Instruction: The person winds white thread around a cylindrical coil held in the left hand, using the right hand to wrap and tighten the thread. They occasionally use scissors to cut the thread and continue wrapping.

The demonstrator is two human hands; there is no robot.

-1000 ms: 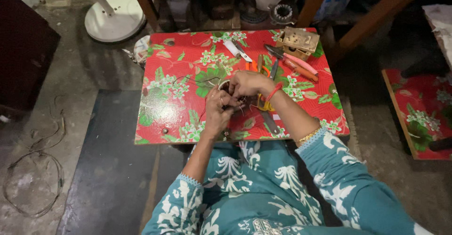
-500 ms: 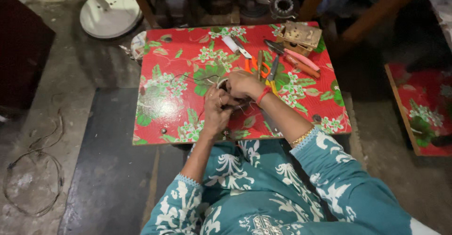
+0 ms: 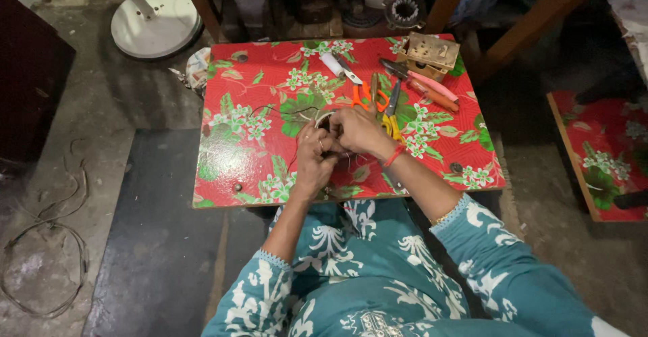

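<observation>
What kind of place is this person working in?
Probably a small repair or electrical workshop: hand tools lie on the low floral-covered table, a motor part sits behind, and both hands work thin wire.

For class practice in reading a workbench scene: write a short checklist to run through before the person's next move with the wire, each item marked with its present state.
1. Both hands on the work: left hand and right hand meet over a small wire piece: ok.
2. Grip closed on the piece: cannot tell.
3. Cutting tools in reach: orange-handled pliers and yellow-handled tool lie beside the right hand: ok.
4. Loose dark wire clear of the hands: not ok, it trails to them.
5. Table bare under the hands: ok.
</observation>
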